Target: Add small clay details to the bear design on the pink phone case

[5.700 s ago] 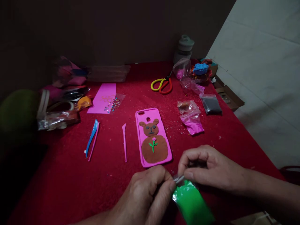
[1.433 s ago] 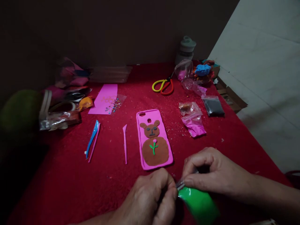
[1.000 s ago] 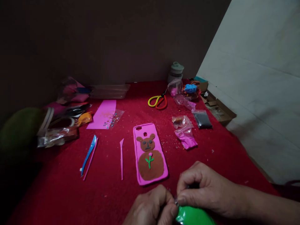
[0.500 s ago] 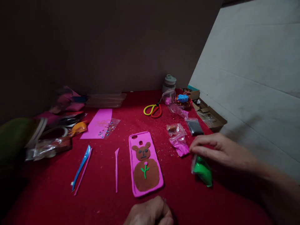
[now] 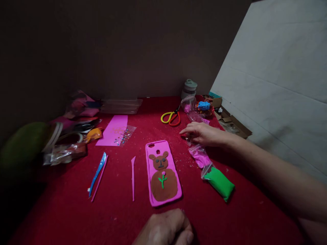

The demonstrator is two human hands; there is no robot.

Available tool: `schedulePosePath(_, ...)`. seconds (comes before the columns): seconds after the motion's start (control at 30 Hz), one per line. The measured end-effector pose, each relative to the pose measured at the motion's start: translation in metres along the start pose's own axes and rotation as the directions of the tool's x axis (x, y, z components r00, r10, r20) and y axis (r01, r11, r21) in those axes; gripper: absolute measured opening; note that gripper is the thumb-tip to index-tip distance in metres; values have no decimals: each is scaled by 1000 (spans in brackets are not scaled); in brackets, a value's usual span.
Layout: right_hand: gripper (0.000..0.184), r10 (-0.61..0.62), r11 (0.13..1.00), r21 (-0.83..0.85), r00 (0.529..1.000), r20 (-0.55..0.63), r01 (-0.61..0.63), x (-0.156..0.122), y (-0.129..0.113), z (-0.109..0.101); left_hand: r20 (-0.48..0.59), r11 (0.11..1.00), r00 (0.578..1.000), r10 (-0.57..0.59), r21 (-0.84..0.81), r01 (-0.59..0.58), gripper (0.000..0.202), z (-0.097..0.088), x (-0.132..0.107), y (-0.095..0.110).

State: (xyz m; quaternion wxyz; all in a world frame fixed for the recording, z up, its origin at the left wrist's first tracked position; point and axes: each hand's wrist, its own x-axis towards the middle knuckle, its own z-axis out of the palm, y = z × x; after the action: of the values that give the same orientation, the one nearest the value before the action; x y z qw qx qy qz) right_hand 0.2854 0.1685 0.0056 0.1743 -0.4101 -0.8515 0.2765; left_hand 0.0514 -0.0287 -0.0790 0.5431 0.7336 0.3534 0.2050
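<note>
Pink phone case (image 5: 171, 165) lies flat on the red cloth (image 5: 114, 221), near the middle of the work area, just beyond the left hand (image 5: 167, 226); neither hand is seen touching it. Change noted: the green packet (image 5: 220, 183), pinched by the right hand (image 5: 200, 133) half a second ago, is now released and rests on the cloth to the right of the case; its clear end meets the lower end of the pink packet (image 5: 199, 157); whether its seal is fully pressed shut cannot be told. The right hand has moved farther back, over the clear plastic of another small packet (image 5: 188, 140); forefinger extended, other fingers bent; whether they pinch the plastic cannot be told. The left hand is loosely curled, knuckles up; its grip is hidden. Judgement: the green material is set aside for the moment, and attention is on the packets rather than the case.

Condition of the case: rolled rim slightly uneven; two openings at the top left unobstructed; brown bear head (image 5: 160, 163) with lined ears, dark eyes, nose and straight mouth; broad brown body (image 5: 165, 192) below; a flower (image 5: 162, 181) with green stem and pink bloom on it; no damage visible.
</note>
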Motion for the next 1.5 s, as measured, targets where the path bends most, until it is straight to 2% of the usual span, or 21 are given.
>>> schedulePosePath(0.1,28,1,997,75,975,-221,16,-10,-9,-13,12,1000,1000,-2,-27,2,29,-4,0,7)
schedulePosePath(0.17,24,35,988,150,905,-423,32,-24,-26,-23,8,997,1000,-25,-73,26,32,-7,0,14)
schedulePosePath(0.23,17,91,962,267,853,-513,59,-39,-48,-23,-12,985,998,-54,-164,51,35,-11,0,22)
schedulePosePath(0.27,12,119,942,328,853,-507,63,-47,-60,-18,-30,971,997,-77,-230,68,35,-13,0,27)
schedulePosePath(0.3,10,169,902,428,872,-460,51,-53,-70,-10,-44,947,993,-108,-310,89,33,-16,0,33)
schedulePosePath(0.33,15,299,729,684,903,-307,-9,-59,-79,1,-76,916,986,-149,-387,109,30,-18,0,39)
schedulePosePath(0.37,23,370,525,847,919,-137,-85,-64,-85,14,-95,876,976,-194,-464,128,28,-21,0,45)
schedulePosePath(0.47,28,381,353,917,924,42,-187,-77,-94,51,-173,771,941,-292,-625,125,27,-26,1,60)
schedulePosePath(0.53,30,362,254,941,925,119,-221,-83,-93,66,-198,766,932,-303,-633,115,24,-28,2,67)
schedulePosePath(0.6,29,342,218,945,926,160,-243,-88,-92,72,-226,793,927,-300,-600,110,22,-30,3,71)
schedulePosePath(0.8,28,339,267,912,916,214,-312,-99,-88,71,-290,883,904,-315,-439,167,20,-33,3,75)
schedulePosePath(1.03,28,268,326,862,912,309,-388,-107,-83,74,-189,856,923,-336,-471,215,29,-31,1,72)
schedulePosePath(1.1,29,280,404,823,911,304,-399,-112,-87,73,-159,840,928,-337,-496,220,25,-30,-1,72)
schedulePosePath(1.13,29,298,480,791,919,259,-379,-117,-90,72,-145,831,931,-335,-511,219,24,-30,-1,72)
schedulePosePath(1.2,29,335,705,660,942,14,-260,-128,-98,72,-119,824,944,-308,-529,203,23,-28,-3,74)
schedulePosePath(1.23,30,329,823,531,931,-160,-200,-135,-103,73,-107,827,953,-282,-531,185,24,-27,-3,74)
schedulePosePath(1.27,27,280,917,377,884,-376,-130,-142,-107,74,-100,832,962,-255,-530,165,24,-25,-3,75)
schedulePosePath(1.3,20,216,960,263,846,-487,-94,-149,-111,76,-86,836,970,-228,-528,150,24,-24,-4,75)
schedulePosePath(1.37,19,82,980,198,910,-407,0,-158,-118,83,-37,831,984,-173,-543,126,23,-20,-4,74)
schedulePosePath(1.43,30,-6,976,212,974,-226,55,-162,-121,93,8,814,993,-121,-571,104,23,-17,-4,73)
schedulePosePath(1.5,32,2,981,192,988,-156,29,-162,-121,106,43,812,996,-81,-577,91,24,-15,-5,71)
